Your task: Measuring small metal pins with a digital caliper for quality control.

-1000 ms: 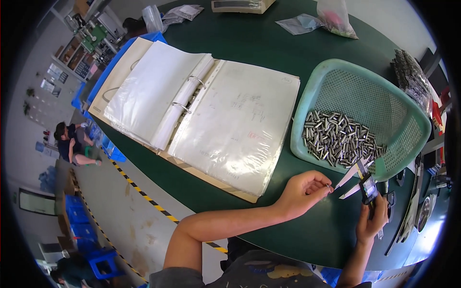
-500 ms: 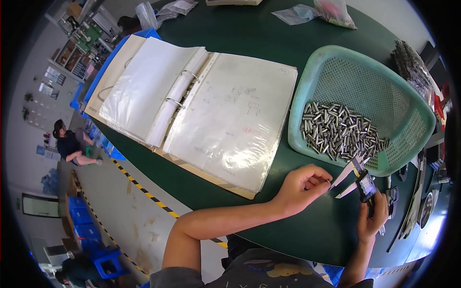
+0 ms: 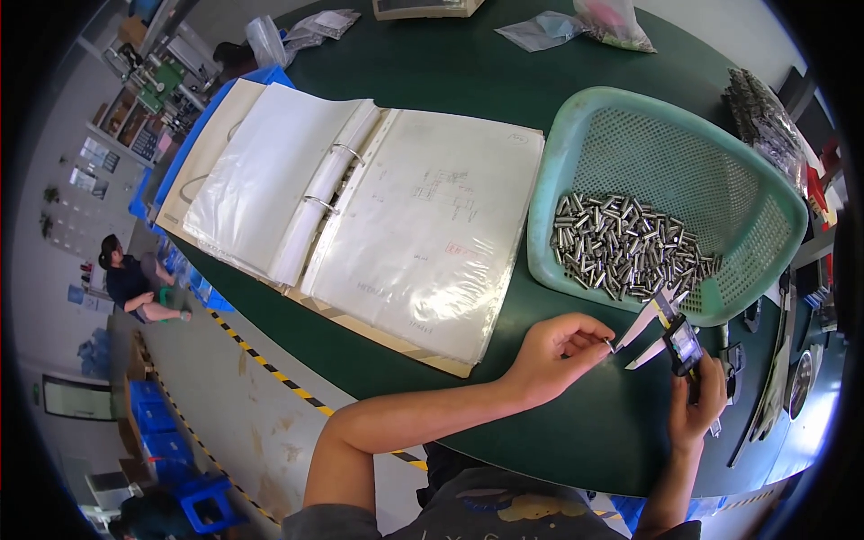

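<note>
My left hand [image 3: 560, 360] pinches a small metal pin [image 3: 609, 345] between thumb and fingertips, just left of the caliper jaws. In my right hand [image 3: 700, 405] is a digital caliper [image 3: 684, 347], its jaws parted and pointing left toward the pin. Pin and jaws look close; I cannot tell whether they touch. Beyond both hands stands a green plastic basket [image 3: 551, 263] with a heap of shiny metal pins [image 3: 621, 243] in its near left part. An open ring binder [image 3: 423, 234] with drawing sheets in clear sleeves lies left of the basket.
Clear plastic bags [image 3: 621, 22] lie at the table's far side. A bag of dark parts [image 3: 765, 126] sits right of the basket. Along the right edge are tools and a round metal dish [image 3: 799, 385]. A seated person [image 3: 135, 279] is far left, past the striped floor tape [image 3: 270, 360].
The view has shifted slightly, so the table's things sit a little further left. The pin shows more clearly at my left fingertips. Both hands keep their grips.
</note>
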